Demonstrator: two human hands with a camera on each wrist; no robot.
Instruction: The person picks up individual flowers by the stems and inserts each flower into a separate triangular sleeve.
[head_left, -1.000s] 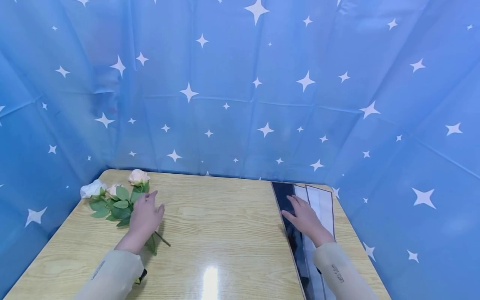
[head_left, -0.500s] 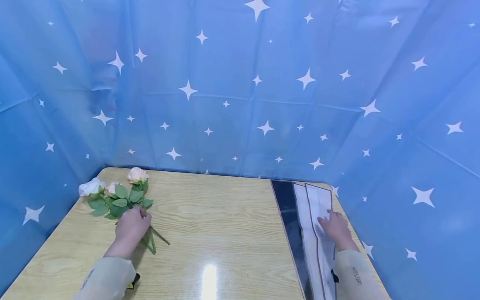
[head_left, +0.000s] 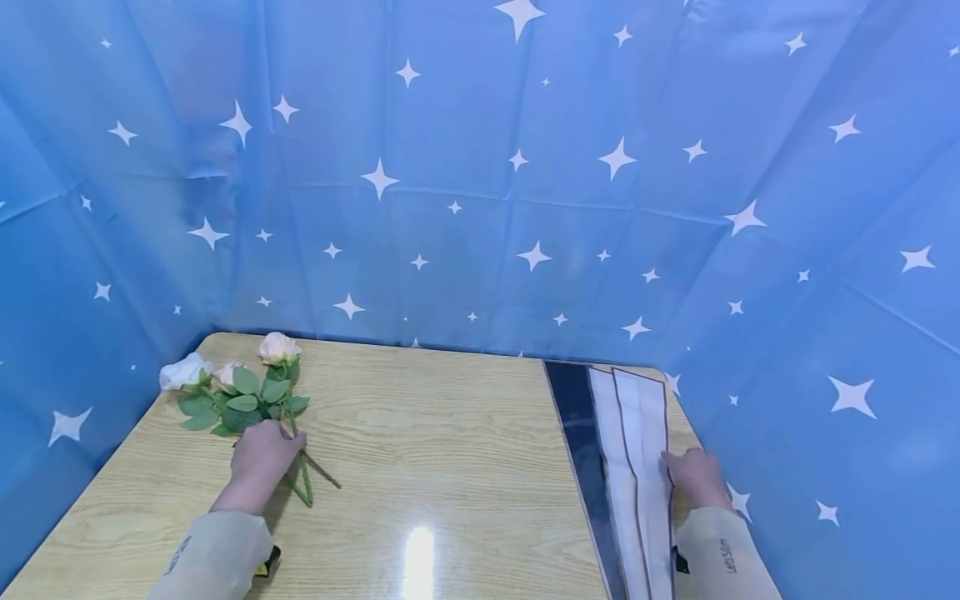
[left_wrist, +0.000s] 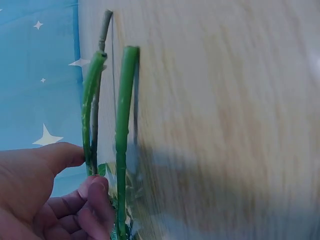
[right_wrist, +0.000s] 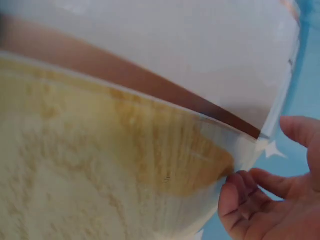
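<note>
On the table's left lie several roses: a white rose [head_left: 182,372], a pink rose [head_left: 278,348] and another pale pink bloom [head_left: 225,377] with green leaves [head_left: 243,402]. My left hand [head_left: 262,458] pinches stems between thumb and fingers below the leaves. In the left wrist view, a green stem [left_wrist: 92,85] and a brownish stem [left_wrist: 104,32] pass by the thumb tip; a thicker green stem [left_wrist: 127,90] runs beside the fingertips. At the right, my right hand [head_left: 697,477] is by the outer edge of white wrapping sheets [head_left: 641,433] with brown borders, thumb and loosely bent fingers apart.
A dark sheet [head_left: 576,442] lies under the left side of the white sheets. The wooden table [head_left: 450,433] spreads between flowers and sheets. A blue star-patterned curtain [head_left: 450,167] surrounds its back and sides.
My left hand came down and back onto the stems, its fingers closing there. The right hand moved from over the dark sheet, across the white sheets, to their right edge.
</note>
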